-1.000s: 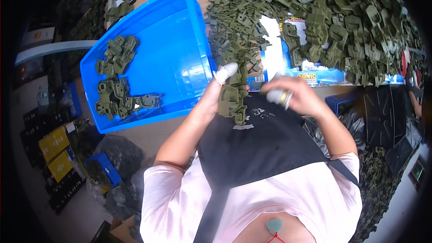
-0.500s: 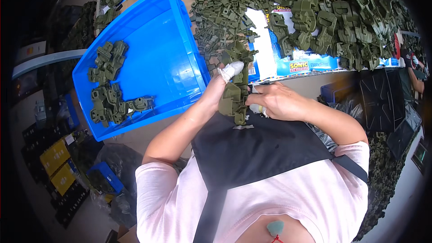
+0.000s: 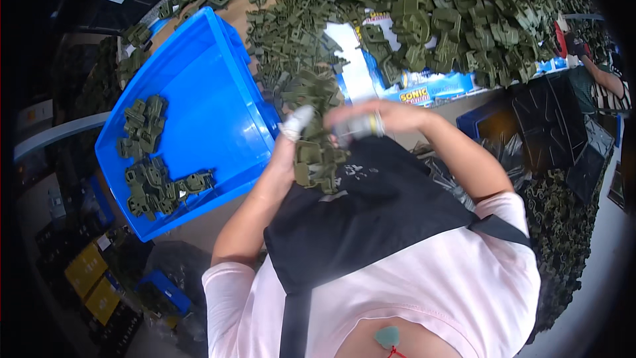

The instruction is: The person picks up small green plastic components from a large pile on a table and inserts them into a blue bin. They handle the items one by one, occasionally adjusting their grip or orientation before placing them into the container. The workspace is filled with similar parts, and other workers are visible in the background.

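Note:
An olive-green molded plastic part (image 3: 317, 162) stands in front of my black apron, at the edge of the worktable. My left hand (image 3: 286, 149) is closed round its left side, with a white wrapping on the thumb. Over the part's right side, my right hand (image 3: 374, 119) is smeared by motion; white wrapping shows on its fingers, and whether it holds anything cannot be made out. Small pale scraps (image 3: 358, 170) lie on the apron just below that hand.
A blue bin (image 3: 218, 113) at my left holds several green parts (image 3: 149, 159). Heaps of small green pieces (image 3: 298, 26) and larger green parts (image 3: 457, 20) cover the table ahead. Black crates (image 3: 546, 116) stand at right, near another person's arm (image 3: 599, 76).
My right hand has moved from beside the green part up toward its far end and is now blurred. The left hand keeps its hold. The whole view has shifted slightly.

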Action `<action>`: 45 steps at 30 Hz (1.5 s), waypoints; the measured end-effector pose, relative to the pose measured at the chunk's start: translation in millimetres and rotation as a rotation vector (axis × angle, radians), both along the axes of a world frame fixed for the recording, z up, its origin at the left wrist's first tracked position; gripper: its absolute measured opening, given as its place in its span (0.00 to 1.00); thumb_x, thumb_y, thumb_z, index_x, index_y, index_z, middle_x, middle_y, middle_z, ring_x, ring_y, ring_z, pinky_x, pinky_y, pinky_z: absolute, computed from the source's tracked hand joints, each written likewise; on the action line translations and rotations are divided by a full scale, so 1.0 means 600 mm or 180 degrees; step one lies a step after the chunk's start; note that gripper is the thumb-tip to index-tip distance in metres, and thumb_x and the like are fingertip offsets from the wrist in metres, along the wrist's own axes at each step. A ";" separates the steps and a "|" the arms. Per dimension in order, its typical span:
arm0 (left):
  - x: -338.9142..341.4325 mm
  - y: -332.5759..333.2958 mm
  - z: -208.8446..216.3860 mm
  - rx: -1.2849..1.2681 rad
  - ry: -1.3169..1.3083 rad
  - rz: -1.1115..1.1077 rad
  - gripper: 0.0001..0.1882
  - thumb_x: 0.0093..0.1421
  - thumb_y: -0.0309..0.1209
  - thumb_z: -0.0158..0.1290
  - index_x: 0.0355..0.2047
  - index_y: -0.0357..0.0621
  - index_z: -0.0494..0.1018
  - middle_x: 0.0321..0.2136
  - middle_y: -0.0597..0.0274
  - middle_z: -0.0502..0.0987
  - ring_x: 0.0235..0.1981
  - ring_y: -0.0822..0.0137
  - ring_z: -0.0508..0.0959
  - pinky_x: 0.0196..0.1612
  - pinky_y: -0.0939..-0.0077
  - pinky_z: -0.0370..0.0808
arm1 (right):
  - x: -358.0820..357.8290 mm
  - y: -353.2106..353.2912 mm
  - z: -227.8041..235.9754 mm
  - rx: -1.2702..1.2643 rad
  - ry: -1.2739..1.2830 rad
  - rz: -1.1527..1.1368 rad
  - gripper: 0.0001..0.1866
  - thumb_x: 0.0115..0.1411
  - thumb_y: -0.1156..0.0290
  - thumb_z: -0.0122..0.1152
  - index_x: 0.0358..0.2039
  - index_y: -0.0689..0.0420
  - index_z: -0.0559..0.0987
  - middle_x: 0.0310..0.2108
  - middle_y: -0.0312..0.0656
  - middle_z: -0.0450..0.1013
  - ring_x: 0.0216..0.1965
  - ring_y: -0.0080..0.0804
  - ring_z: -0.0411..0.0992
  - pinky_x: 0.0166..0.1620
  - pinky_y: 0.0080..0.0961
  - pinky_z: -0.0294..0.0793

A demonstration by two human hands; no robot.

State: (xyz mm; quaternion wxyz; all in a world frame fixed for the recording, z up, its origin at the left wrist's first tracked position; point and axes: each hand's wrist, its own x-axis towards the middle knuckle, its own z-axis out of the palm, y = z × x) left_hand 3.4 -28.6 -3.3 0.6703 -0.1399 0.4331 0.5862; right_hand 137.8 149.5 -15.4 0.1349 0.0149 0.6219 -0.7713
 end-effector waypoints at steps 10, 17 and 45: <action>-0.064 0.012 -0.043 0.0423 0.0766 0.0520 0.22 0.54 0.40 0.55 0.45 0.49 0.61 0.32 0.60 0.72 0.27 0.61 0.77 0.31 0.65 0.77 | -0.039 0.142 -0.167 0.5320 -0.2613 -0.0011 0.53 0.44 0.60 0.60 0.64 0.49 0.37 0.40 0.48 0.73 0.44 0.39 0.72 0.62 0.51 0.28; -0.042 0.036 -0.046 0.0964 0.1789 0.0607 0.33 0.55 0.31 0.53 0.58 0.53 0.50 0.46 0.57 0.67 0.39 0.58 0.75 0.39 0.61 0.76 | -0.027 0.031 -0.008 0.2486 0.0119 -0.1603 0.57 0.44 0.62 0.66 0.64 0.48 0.35 0.51 0.60 0.62 0.49 0.53 0.66 0.52 0.34 0.64; -0.017 0.001 -0.016 0.0808 0.2473 0.1221 0.33 0.47 0.21 0.59 0.53 0.43 0.58 0.44 0.61 0.70 0.42 0.67 0.73 0.45 0.73 0.72 | -0.022 -0.124 0.056 0.1726 0.0121 -0.1710 0.54 0.44 0.72 0.65 0.63 0.57 0.36 0.61 0.57 0.46 0.61 0.49 0.50 0.59 0.33 0.54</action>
